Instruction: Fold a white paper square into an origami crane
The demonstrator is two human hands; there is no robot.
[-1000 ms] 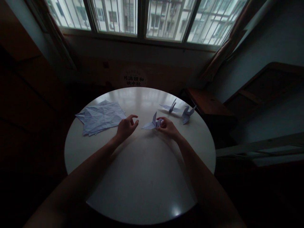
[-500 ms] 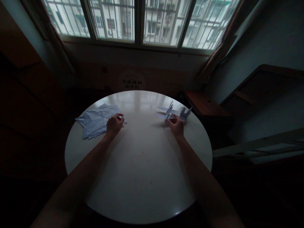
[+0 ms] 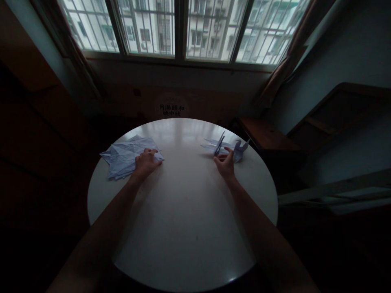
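Observation:
Creased pale paper sheets (image 3: 125, 156) lie in an overlapping pile at the left of the round white table (image 3: 183, 228). My left hand (image 3: 147, 162) rests on the pile's right edge, fingers spread over the paper. At the right of the table stand folded paper figures, one with upright points (image 3: 241, 149) and one thin and upright (image 3: 219, 144). My right hand (image 3: 225, 163) is just in front of them, thumb and fingers apart, with nothing visible between them.
A brown wooden bench or stool (image 3: 262, 134) stands beyond the table's right edge. Behind the table are a box with printed characters (image 3: 172, 110) and a barred window (image 3: 149, 28). Dark furniture is at the left.
My left hand has lowered and spread its fingers over the pile. My right hand's fingers have moved apart, off the thin upright paper figure. The view has shifted slightly.

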